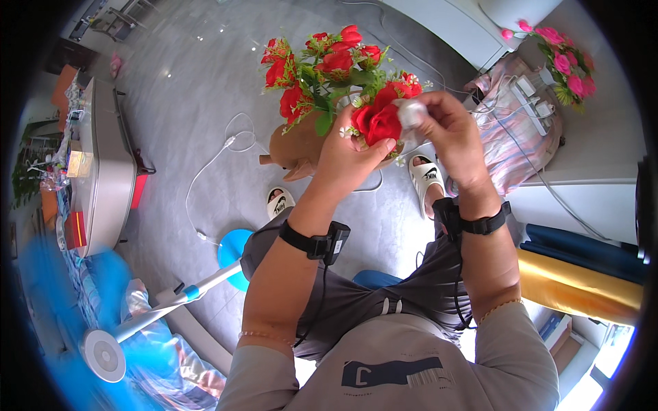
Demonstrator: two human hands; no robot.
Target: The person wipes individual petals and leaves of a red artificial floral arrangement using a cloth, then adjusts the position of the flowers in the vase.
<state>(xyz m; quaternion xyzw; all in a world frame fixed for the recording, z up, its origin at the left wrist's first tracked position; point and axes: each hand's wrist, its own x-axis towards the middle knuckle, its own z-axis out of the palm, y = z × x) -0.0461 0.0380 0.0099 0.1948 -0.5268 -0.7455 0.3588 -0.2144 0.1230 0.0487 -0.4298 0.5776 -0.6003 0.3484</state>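
My left hand (354,141) holds a large red artificial rose (378,119) from its left side, the thumb on the lower petals. A crumpled white tissue or cloth (411,113) is pinched in my right hand (452,128) and meets the rose's right edge. More red artificial flowers (336,62) with green leaves and small white blossoms stand just beyond my hands. Under them is a brown animal-shaped stool or planter (298,146), partly hidden by my left hand and the bouquet. How the stems are held there is hidden.
White cables (205,174) loop across the grey floor. At the right, a power strip (532,105) lies on plaid cloth (493,154) near pink artificial flowers (565,61). A blue-bladed fan with a white pole (154,313) stands at lower left, below a long grey table (110,169).
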